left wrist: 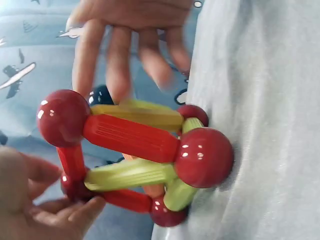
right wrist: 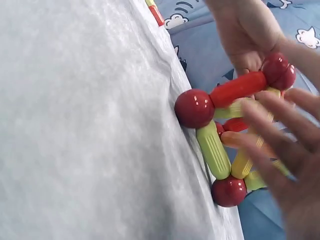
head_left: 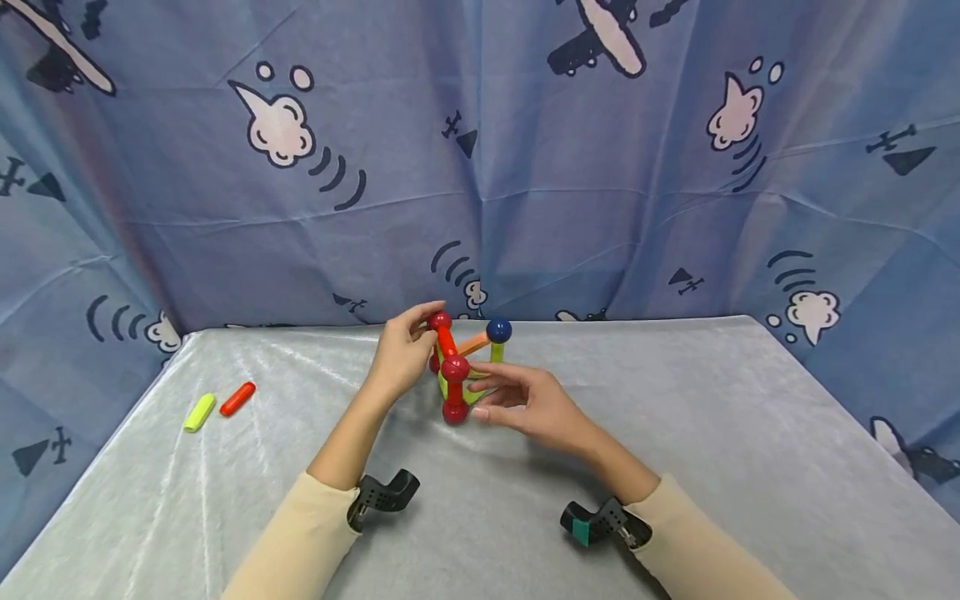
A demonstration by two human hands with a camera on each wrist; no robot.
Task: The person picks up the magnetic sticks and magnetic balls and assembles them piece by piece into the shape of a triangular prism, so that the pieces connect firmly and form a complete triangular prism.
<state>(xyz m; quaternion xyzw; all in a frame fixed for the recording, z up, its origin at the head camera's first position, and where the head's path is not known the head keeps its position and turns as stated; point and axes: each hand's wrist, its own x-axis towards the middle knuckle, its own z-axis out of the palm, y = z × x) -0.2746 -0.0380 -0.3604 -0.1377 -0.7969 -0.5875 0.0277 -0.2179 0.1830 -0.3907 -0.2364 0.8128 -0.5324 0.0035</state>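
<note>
A frame of ribbed rods and shiny balls stands on the cloth between the hands. My left hand (head_left: 400, 358) pinches its far-left upper red ball (left wrist: 75, 188) with the thumb and fingers. A red rod (left wrist: 132, 138) joins the front upper red ball (head_left: 454, 367) to the front lower red ball (left wrist: 204, 157). To the right of this front edge is my right hand (head_left: 531, 404), fingers spread and loosely bent, gripping nothing. Yellow-green rods (right wrist: 214, 151) run along the base. At the back right, a dark blue ball (head_left: 498, 330) tops an upright rod, with an orange rod (head_left: 472, 343) meeting it.
Two loose rods, one yellow-green (head_left: 199, 412) and one red (head_left: 237, 399), lie on the left of the pale cloth-covered table (head_left: 712, 467). Behind the table hangs a blue curtain (head_left: 390, 125) printed with planes and clouds.
</note>
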